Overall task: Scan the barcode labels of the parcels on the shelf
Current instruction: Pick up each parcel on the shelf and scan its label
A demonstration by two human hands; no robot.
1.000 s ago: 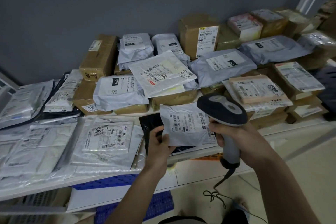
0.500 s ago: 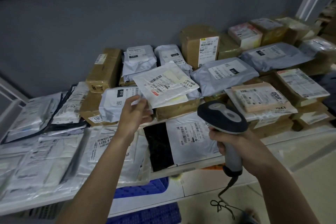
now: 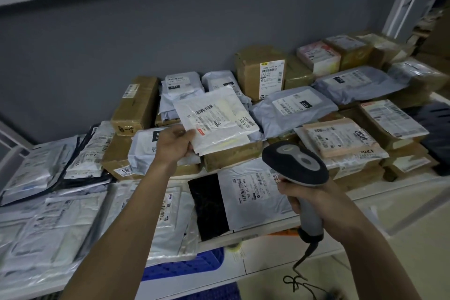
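- Head view: right hand [image 3: 304, 193] wraps its grip round the corded scanner [image 3: 295, 165], near the shelf [image 3: 267, 225] front edge
- Left hand [image 3: 174, 142] pinches the white parcel [image 3: 216, 117] by a corner, mid-shelf
- Next, likely: aim scanner at its barcode
- Parcels crowd to the wall; little free room

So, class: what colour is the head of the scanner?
The scanner head is black with a grey centre panel, seen in the head view.
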